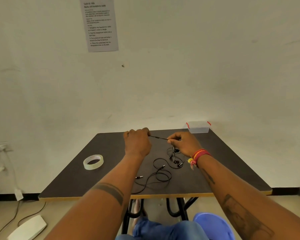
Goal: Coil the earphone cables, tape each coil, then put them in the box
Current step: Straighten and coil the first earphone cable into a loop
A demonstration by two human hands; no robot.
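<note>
Both hands, left point(138, 143) and right point(184, 144), pinch a taut black earphone cable point(158, 138) between them.

Black earphone cables point(160, 177), red-clipped clear box point(198, 127)

Black earphone cables point(160, 174) lie tangled; clear box point(198, 127) far-right.

A plain off-white plaster wall point(180, 75) fills the space far beyond the fingers, bearing a printed paper sheet point(99, 25) high up and to their left. Beneath the fingers lies a dark brown rectangular tabletop with a pale wooden edge point(223, 170) on black metal legs point(181, 207). Below it, well nearer than the fingers, spreads a beige floor point(10, 212), with a black skirting strip point(3, 196) along the wall's foot.
</note>
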